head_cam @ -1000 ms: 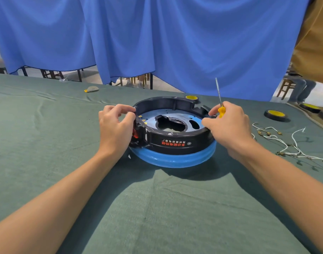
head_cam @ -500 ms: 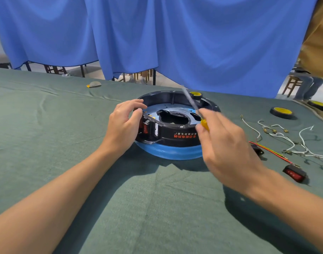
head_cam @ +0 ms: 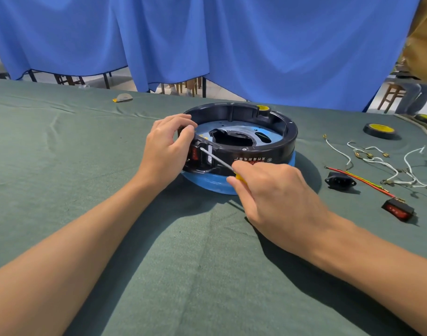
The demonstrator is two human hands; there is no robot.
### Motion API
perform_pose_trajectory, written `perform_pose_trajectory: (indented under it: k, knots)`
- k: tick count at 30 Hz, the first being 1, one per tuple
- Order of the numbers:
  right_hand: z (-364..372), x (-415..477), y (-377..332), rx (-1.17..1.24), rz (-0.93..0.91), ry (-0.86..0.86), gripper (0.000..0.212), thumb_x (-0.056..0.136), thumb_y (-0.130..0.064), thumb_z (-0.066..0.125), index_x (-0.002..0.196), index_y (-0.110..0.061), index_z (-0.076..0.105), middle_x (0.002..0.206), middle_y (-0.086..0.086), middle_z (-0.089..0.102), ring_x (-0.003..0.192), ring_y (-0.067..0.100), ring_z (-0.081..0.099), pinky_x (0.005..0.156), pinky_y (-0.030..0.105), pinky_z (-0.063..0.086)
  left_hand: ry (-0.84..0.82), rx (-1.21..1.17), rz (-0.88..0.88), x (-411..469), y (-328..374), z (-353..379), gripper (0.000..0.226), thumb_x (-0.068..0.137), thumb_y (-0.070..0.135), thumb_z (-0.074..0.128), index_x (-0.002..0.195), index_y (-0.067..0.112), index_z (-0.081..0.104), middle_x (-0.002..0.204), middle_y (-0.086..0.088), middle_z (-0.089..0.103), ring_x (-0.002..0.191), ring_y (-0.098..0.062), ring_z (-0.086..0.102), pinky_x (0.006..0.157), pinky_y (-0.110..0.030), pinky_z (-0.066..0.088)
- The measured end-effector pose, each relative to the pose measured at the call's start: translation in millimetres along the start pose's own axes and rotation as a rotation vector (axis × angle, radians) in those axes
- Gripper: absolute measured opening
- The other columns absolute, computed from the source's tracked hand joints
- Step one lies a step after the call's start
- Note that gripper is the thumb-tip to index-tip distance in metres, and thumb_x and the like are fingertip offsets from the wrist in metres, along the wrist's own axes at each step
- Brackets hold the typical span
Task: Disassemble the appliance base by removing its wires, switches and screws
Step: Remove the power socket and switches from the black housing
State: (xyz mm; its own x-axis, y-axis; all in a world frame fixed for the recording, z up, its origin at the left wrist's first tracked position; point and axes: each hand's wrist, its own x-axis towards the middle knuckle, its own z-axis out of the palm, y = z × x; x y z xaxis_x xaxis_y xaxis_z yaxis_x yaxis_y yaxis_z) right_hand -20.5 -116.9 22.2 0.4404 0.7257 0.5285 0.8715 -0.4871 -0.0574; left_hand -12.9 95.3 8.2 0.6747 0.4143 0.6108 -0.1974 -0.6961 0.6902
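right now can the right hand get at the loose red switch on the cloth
Probably yes: the loose red switch lies in the open beside the right hand, nothing between them, though that hand grips the screwdriver.

Most of the screwdriver [head_cam: 217, 159] handle is concealed inside right hand [head_cam: 276, 197]; mounted red switch [head_cam: 195, 154] partly masked by left hand [head_cam: 166, 150]; white wires [head_cam: 377, 163] cut by right edge; base [head_cam: 270, 152] lettering too small to read.

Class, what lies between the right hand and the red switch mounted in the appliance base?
The screwdriver's metal shaft, held by the right hand, its tip beside the red switch; head view.
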Motion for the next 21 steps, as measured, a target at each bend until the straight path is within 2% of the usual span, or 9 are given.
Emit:
perform_pose_trajectory:
  k: [4, 8, 14, 18, 21]
  knots:
    - [4, 5, -4, -0.045, 0.008, -0.03, 0.022, 0.1, -0.026, 0.042, 0.084, -0.013, 0.048, 0.067, 0.003, 0.048, 0.06, 0.035, 0.053, 0.058, 0.044, 0.046, 0.0, 0.001, 0.003, 0, 0, 0, 0.022, 0.095, 0.017, 0.049, 0.1, 0.017, 0.071, 0.115, 0.01, 0.062, 0.12, -0.015, 0.049, 0.102, -0.044, 0.04]
    - [5, 5, -7, -0.102, 0.034, -0.114, 0.01, 0.095, -0.018, 0.047, 0.086, -0.015, 0.043, 0.074, 0.004, 0.051, 0.069, 0.034, 0.055, 0.061, 0.04, 0.045, -0.003, -0.006, -0.014, 1, 0, 0, 0.021, 0.094, 0.018, 0.049, 0.098, 0.021, 0.069, 0.115, 0.013, 0.061, 0.121, -0.014, 0.048, 0.103, -0.043, 0.039]
    - [-6, 14, -8, -0.126, 0.015, -0.142, 0.019, 0.091, -0.017, 0.051, 0.076, -0.013, 0.039, 0.067, 0.005, 0.042, 0.064, 0.034, 0.048, 0.058, 0.039, 0.042, 0.003, -0.002, -0.019, 0, 1, 0, 0.02, 0.094, 0.018, 0.049, 0.096, 0.021, 0.069, 0.113, 0.015, 0.06, 0.12, -0.013, 0.049, 0.103, -0.039, 0.038]
    - [-7, 15, -7, -0.139, -0.018, -0.184, 0.033, 0.09, -0.017, 0.053, 0.067, -0.017, 0.029, 0.062, 0.002, 0.032, 0.06, 0.032, 0.044, 0.056, 0.037, 0.038, 0.0, -0.007, -0.022, 0, 1, 0, 0.022, 0.095, 0.017, 0.049, 0.099, 0.019, 0.07, 0.114, 0.014, 0.061, 0.12, -0.014, 0.048, 0.102, -0.043, 0.04]
    - [-4, 11, 0, -0.096, 0.002, -0.187, 0.024, 0.091, -0.018, 0.051, 0.072, -0.014, 0.038, 0.066, 0.005, 0.039, 0.064, 0.034, 0.047, 0.057, 0.037, 0.04, -0.003, -0.002, -0.02, 0, 0, 0, 0.022, 0.095, 0.017, 0.049, 0.1, 0.019, 0.07, 0.115, 0.012, 0.061, 0.121, -0.014, 0.048, 0.103, -0.043, 0.04]
